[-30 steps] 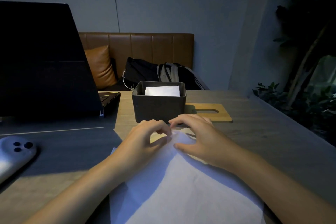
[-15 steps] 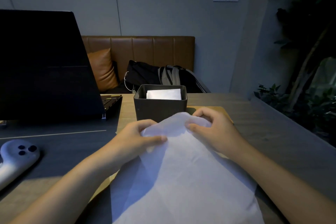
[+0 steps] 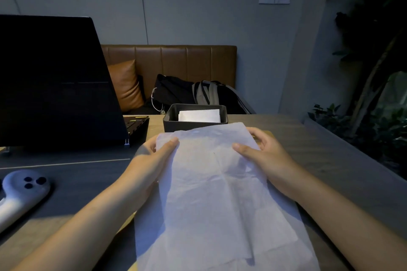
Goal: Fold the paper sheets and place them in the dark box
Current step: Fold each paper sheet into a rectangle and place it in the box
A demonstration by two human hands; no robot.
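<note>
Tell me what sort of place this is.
Probably a café or lounge-style workspace: a brown leather bench with a backpack behind the table, an open laptop, and indoor plants alongside.

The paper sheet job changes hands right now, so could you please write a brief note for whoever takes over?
Left hand pinches the paper sheet at its far left corner; right hand pinches the far right corner.
The sheet's far edge is lifted toward the person, the near part lying on the table.
The dark box sits just beyond, already holding folded white paper.
Left: finish this fold, crease, place it in the box.
</note>
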